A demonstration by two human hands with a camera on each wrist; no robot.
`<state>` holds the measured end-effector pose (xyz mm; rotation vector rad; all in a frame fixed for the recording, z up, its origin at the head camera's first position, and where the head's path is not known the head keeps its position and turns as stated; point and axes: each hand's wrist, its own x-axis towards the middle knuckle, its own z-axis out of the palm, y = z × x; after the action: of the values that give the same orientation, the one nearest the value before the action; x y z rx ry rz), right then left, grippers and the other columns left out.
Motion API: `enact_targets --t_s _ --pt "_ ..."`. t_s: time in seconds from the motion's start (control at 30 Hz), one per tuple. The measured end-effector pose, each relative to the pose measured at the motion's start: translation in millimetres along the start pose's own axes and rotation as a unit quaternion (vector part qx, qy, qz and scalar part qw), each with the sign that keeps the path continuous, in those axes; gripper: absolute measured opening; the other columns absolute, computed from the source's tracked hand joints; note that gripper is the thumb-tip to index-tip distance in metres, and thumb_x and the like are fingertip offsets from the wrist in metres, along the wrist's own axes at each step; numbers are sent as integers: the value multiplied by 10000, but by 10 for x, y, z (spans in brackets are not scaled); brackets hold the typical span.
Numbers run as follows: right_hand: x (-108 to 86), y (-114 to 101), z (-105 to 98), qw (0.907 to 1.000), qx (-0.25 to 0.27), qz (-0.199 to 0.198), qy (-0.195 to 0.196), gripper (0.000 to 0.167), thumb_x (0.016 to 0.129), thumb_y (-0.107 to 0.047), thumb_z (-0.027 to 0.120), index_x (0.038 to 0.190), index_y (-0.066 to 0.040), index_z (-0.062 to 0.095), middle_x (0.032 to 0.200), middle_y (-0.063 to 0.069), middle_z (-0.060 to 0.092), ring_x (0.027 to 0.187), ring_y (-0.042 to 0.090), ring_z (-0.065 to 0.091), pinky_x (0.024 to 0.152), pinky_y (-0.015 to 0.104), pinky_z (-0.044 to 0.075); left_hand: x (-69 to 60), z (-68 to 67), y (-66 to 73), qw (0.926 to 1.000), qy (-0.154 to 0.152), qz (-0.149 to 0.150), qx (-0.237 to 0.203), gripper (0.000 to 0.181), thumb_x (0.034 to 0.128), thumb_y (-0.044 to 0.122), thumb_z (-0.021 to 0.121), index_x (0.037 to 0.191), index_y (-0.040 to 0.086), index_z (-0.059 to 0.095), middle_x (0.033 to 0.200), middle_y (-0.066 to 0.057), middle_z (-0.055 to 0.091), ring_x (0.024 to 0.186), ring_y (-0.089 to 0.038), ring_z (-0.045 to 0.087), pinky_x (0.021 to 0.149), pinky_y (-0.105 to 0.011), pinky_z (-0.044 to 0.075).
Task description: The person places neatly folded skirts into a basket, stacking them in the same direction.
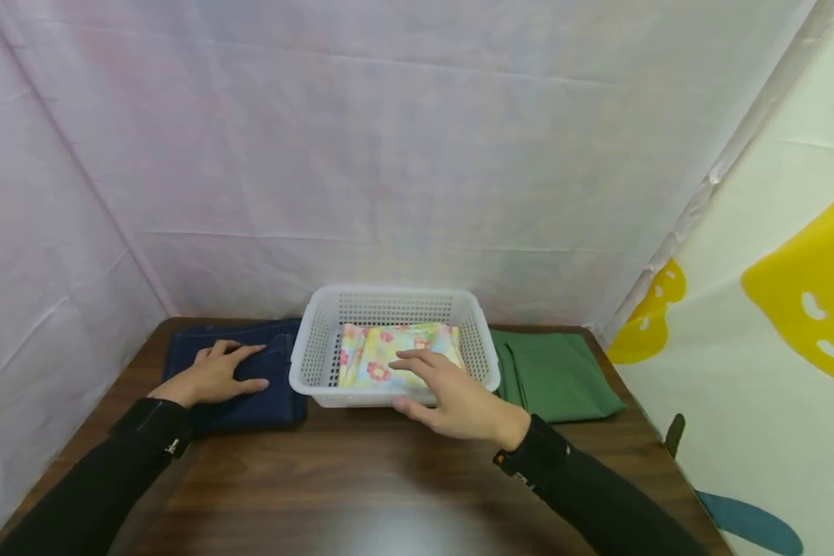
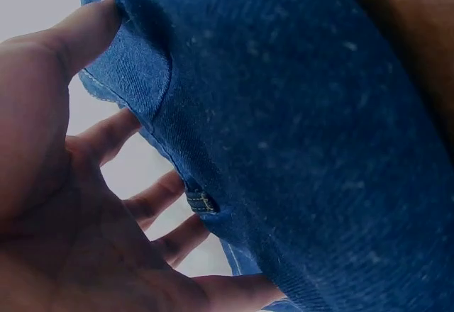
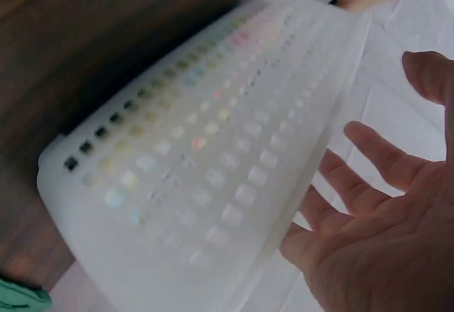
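A white plastic basket (image 1: 394, 398) with perforated walls stands at the back of the table. Inside it lies a folded floral cloth (image 1: 375, 357) in yellow and pink. My right hand (image 1: 452, 398) hovers over the basket's front rim, fingers spread and holding nothing. To the left, folded dark-blue denim (image 1: 250, 415) lies beside the basket. My left hand (image 1: 215, 374) rests on this denim with fingers extended. In the left wrist view, the thumb and fingertips touch the denim (image 2: 284, 127). Green folded cloth (image 1: 563, 374) lies right of the basket.
The brown wooden table (image 1: 361, 479) extends in front of the basket. A white fabric wall (image 1: 417, 170) rises directly behind it. On the right hangs a white sheet with yellow smiling shapes (image 1: 820, 286).
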<state>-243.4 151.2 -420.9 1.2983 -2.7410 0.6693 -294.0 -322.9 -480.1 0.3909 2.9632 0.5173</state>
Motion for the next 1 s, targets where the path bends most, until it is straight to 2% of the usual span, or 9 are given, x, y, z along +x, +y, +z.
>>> enact_targets --t_s 0.13,0.2,0.47,0.63,0.77,1.0 --pt "22 -88 91 9994 11 -341 -49 647 1193 -451 693 1751 -171 523 1825 115 495 1703 315 494 1382 546 474 -179 23 23 9999 145 5 27 969 1036 725 780 1718 83 536 1646 -507 404 1472 -825 378 1171 -967 342" --pt "27 -124 135 9984 -27 -567 -39 647 1188 -438 704 1743 -154 531 1832 121 488 1702 313 492 1394 549 459 -279 26 49 9998 198 17 45 940 1037 666 813 1708 68 540 1636 -505 412 1453 -833 387 1146 -970 360" --pt "56 -282 301 9917 -143 -1278 -31 595 1175 -398 735 1687 -143 576 1800 110 523 1702 289 488 1446 636 356 -641 -23 208 9999 66 16 158 881 1016 526 902 1675 43 572 1608 -509 447 1391 -842 440 1058 -950 460" --pt "99 -368 397 9866 -250 -1608 -69 570 1176 -402 730 1672 -161 587 1785 74 533 1681 228 506 1454 519 378 -760 -49 268 9997 -1 155 179 869 979 491 947 1647 57 602 1588 -499 482 1367 -829 467 1040 -941 474" --pt "144 -438 475 9828 -246 -1828 -129 566 1182 -398 714 1679 -160 587 1782 29 527 1676 204 504 1447 448 392 -838 -99 318 9992 -212 260 226 862 948 473 977 1628 86 615 1577 -480 507 1331 -807 506 1008 -937 508" --pt "279 -564 610 9735 -420 -2226 -325 569 1184 -372 702 1695 -167 559 1783 53 526 1700 219 476 1465 369 339 -924 -141 389 9969 -602 492 120 847 880 393 1039 1580 141 634 1524 -411 549 1265 -747 549 939 -902 553"
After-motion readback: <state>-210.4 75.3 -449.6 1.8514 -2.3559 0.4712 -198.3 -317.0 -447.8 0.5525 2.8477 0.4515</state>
